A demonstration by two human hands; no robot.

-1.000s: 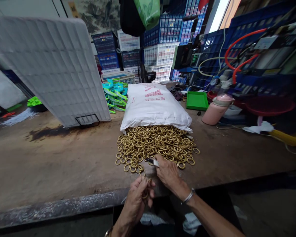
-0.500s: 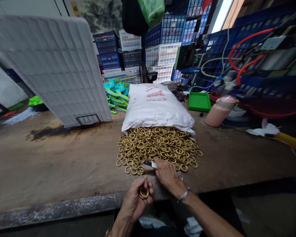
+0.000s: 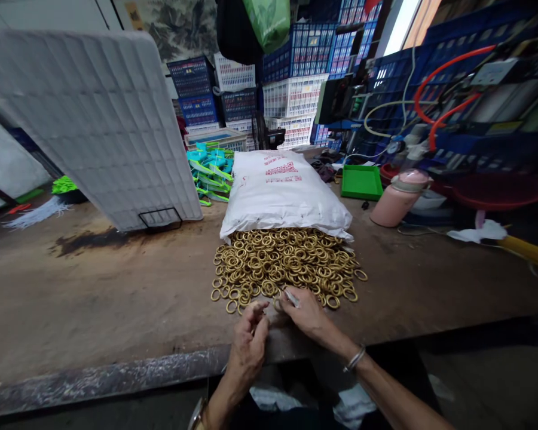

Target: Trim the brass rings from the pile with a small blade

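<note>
My left hand (image 3: 250, 337) is held just above the table's front part, at the near edge of a heap of gold-coloured rings (image 3: 291, 257). Its index finger reaches toward the heap with the thumb a little apart, and no ring shows in it. My right hand (image 3: 307, 313) is closed around a small knife (image 3: 291, 297), of which only a pale part shows; the dark end is hidden. One ring (image 3: 277, 303) lies by the right fingertips. Behind the heap a white sack (image 3: 282, 191) with red print lies on its side, its mouth toward me.
On the left stands a tall white quilted panel (image 3: 103, 125) in a black wire stand. Green and turquoise hangers (image 3: 210, 170) lie beside the sack. To the right are a green tray (image 3: 361, 183), a pink bottle (image 3: 397, 200) and a red dish (image 3: 497, 188). Stacked crates (image 3: 293, 98) fill the back.
My left hand has turned and moved up toward the heap; the ring seen in it earlier no longer shows. My right hand still grips the knife, now turned so its dark end is hidden.
</note>
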